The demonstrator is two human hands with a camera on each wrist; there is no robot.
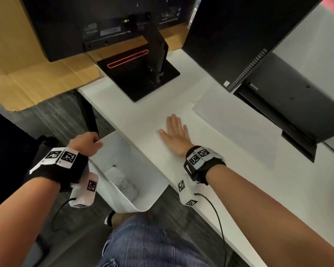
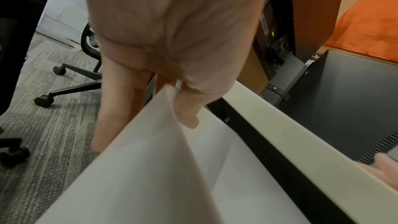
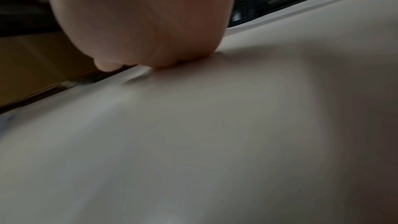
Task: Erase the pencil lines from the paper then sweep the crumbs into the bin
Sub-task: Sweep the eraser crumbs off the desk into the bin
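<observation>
black wrist straps (image 1: 204,166), checkered tags, jeans (image 1: 152,245)

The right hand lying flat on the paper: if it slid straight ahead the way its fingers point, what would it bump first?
Probably the black monitor stand base. The right hand points up the white table towards it, though depth is hard to judge.

A black flat monitor on a square stand (image 1: 141,81) stands far on the white desk (image 1: 239,170); brown cardboard (image 1: 37,83) lies left, a black wheeled office chair (image 2: 64,83) beyond.
</observation>
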